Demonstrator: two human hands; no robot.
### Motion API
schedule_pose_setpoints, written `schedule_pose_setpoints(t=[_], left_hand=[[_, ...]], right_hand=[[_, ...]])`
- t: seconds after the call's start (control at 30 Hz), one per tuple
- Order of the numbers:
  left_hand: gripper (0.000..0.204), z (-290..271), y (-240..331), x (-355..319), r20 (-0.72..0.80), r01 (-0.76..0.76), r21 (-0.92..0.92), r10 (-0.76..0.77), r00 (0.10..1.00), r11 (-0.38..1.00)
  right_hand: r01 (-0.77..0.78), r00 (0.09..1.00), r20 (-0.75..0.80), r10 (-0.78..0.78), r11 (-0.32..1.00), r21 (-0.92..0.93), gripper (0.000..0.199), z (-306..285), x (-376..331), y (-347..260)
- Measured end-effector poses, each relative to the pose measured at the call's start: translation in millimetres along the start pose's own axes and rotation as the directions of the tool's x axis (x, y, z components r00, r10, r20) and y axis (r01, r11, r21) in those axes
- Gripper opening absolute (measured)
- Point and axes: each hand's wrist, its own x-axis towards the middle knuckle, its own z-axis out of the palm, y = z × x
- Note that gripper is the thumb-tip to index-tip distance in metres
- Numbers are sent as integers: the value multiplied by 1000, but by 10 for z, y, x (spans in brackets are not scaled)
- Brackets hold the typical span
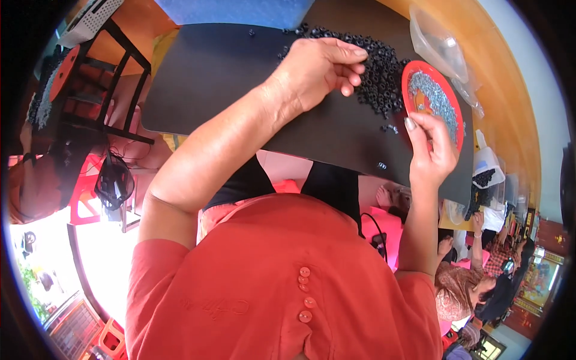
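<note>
Small black ring-like plastic parts (381,81) lie in a loose pile on the far side of the dark table (210,84). Over the near left edge of this pile is my left hand (318,66), its thumb and fingers closed together; whatever they may hold is hidden. To the right, a red plate (410,73) carries many small silvery metal pieces (441,99) that look like springs. My right hand (434,147) is at the plate's near edge, thumb and forefinger pinched, with their contents too small to make out. A loose spring (382,165) lies near the table's front edge.
A blue container (234,11) stands at the far edge. Beyond the plate lies a clear plastic container (438,45). A white tub (487,162) with black parts is off the table's right end. Another person (459,282) sits at lower right; a black-framed rack (120,78) stands left.
</note>
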Motion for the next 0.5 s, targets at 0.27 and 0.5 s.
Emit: schedule_pose_setpoints(t=[0.27, 0.5], left_hand=[[14, -90, 22, 36, 68, -7, 98, 0, 998, 995], [15, -49, -34, 63, 61, 38, 131, -46, 997, 991]], right_hand=[[334, 935, 261, -240, 839, -428, 28, 157, -444, 32], [224, 962, 225, -157, 924, -311, 22, 87, -443, 98]])
